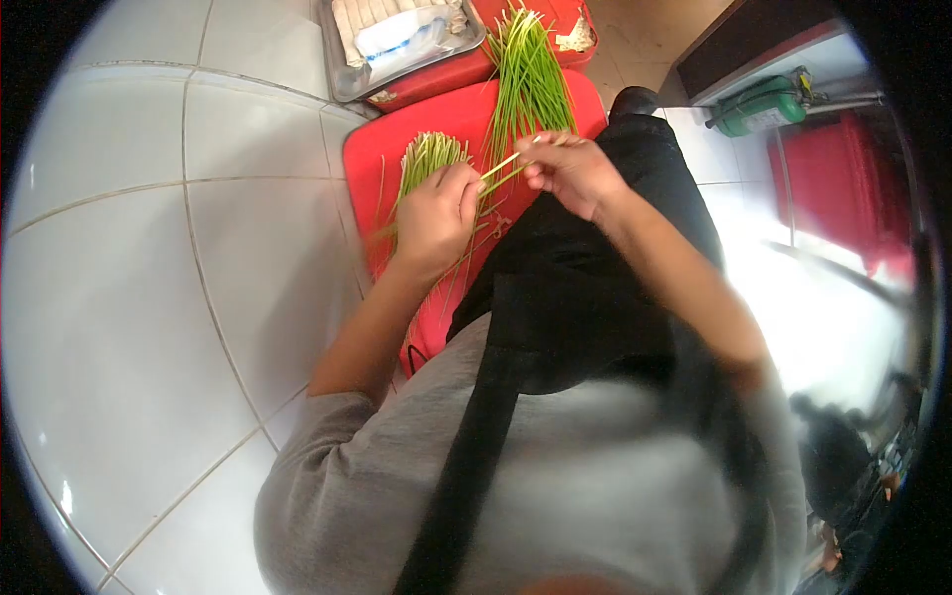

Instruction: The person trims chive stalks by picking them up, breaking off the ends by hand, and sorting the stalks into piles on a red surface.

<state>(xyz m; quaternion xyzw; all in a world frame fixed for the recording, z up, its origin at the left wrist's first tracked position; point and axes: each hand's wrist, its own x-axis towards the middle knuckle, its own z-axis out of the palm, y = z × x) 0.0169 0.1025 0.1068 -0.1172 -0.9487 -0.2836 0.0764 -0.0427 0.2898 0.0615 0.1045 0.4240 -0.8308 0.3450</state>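
Observation:
A thin green stalk with a pale end (501, 166) stretches between my two hands. My left hand (438, 220) is closed around its lower part, over a bundle of cut stalks (432, 151) lying on a red plastic surface (369, 164). At the pale end, the fingers of my right hand (573, 174) pinch the same stalk. Beyond the hands lies a larger bunch of long green stalks (531, 74), spread over the red surface. Thin peeled strips and scraps (481, 243) are scattered under my left wrist.
At the back, a metal tray (416, 61) holds pale stick-like pieces and a white plastic bag (402, 38). A white tiled wall (109, 238) rises close on the left. On the right are a green cylinder (762, 107) and a red container (843, 193).

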